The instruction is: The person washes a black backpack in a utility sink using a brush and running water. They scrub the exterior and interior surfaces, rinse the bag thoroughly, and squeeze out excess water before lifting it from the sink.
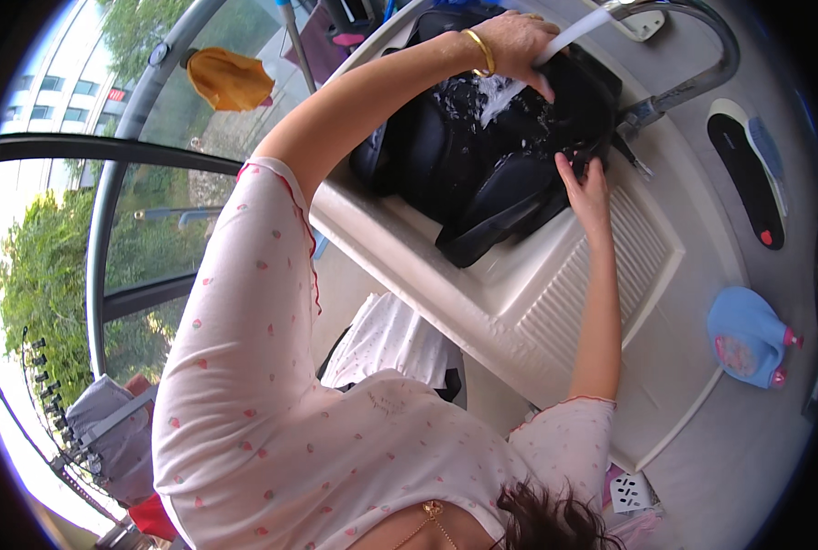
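A wet black fabric article, apparently a bag (450, 151), lies bunched in a white laundry sink (498, 275). Water runs onto it from a curved metal faucet (715, 41), leaving white splashes on the fabric. My left hand (522, 48), with a gold bracelet at the wrist, is spread at the water stream over the far part of the fabric; its fingertips are partly hidden, so its grip is unclear. Nearer the ribbed washboard (587, 275), my right hand (584, 182) pinches the bag's right edge between thumb and fingers.
Right of the sink, a black insole (745, 179) lies beside a brush (766, 151), and a blue detergent bottle (745, 337) lies farther down. An orange cloth (230, 79) hangs by the window at the left. A hanger rack with clothes (110, 433) is at the lower left.
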`<state>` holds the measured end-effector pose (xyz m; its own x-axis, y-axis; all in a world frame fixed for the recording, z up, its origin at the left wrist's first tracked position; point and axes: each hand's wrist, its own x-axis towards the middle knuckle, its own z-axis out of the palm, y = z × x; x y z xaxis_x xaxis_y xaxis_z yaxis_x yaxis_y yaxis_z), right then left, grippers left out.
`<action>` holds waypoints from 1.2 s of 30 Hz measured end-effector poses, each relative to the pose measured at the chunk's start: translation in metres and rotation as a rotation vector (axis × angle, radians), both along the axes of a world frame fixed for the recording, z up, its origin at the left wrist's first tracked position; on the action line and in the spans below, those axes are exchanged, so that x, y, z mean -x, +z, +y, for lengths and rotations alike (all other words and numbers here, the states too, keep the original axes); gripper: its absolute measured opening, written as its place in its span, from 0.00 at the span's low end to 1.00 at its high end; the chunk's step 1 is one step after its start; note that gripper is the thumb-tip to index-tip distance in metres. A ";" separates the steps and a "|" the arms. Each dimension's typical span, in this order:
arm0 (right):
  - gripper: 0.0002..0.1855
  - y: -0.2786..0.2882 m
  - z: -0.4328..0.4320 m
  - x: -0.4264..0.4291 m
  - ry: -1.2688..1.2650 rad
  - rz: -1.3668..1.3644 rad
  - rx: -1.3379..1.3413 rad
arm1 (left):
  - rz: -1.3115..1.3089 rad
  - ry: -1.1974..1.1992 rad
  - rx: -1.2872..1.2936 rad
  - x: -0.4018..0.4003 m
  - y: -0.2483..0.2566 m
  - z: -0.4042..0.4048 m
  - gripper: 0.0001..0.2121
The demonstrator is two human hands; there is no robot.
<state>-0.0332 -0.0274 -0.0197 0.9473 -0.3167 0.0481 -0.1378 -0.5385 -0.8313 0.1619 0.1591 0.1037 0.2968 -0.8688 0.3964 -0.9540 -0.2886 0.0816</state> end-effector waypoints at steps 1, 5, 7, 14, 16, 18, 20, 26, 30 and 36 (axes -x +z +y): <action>0.29 0.010 0.014 -0.003 0.007 0.023 0.068 | -0.008 -0.048 0.091 0.001 0.000 0.005 0.22; 0.20 -0.008 0.027 -0.028 -0.029 -0.037 0.126 | -0.009 0.025 0.245 0.007 -0.021 0.039 0.30; 0.16 -0.008 0.023 -0.030 -0.072 0.058 0.122 | -0.290 0.143 0.221 0.020 -0.048 0.055 0.19; 0.14 -0.010 0.018 -0.027 -0.086 0.118 0.025 | -0.047 0.018 -0.400 0.091 -0.148 0.131 0.16; 0.15 -0.009 0.019 -0.027 -0.084 0.108 0.003 | 0.098 -0.055 -0.439 0.100 -0.163 0.127 0.17; 0.17 -0.013 0.002 -0.025 -0.098 0.077 -0.001 | 0.136 0.013 -0.271 0.098 -0.167 0.119 0.16; 0.23 -0.007 0.000 -0.021 -0.243 -0.024 0.218 | 0.110 0.107 0.074 0.078 -0.151 0.116 0.15; 0.46 0.039 0.007 -0.053 -0.101 -0.327 0.431 | 0.093 0.494 0.438 -0.022 -0.081 0.139 0.49; 0.44 0.043 0.011 -0.078 -0.283 -0.030 0.624 | 0.544 0.463 0.492 -0.059 -0.088 0.126 0.51; 0.33 0.074 0.020 -0.083 -0.196 -0.323 0.469 | 0.534 0.532 0.720 -0.053 -0.076 0.142 0.25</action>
<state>0.0502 -0.0078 0.0539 0.7876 -0.3595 0.5004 -0.0517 -0.8478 -0.5277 0.2145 0.3013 0.0276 0.8613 -0.1851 0.4732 -0.5069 -0.3768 0.7753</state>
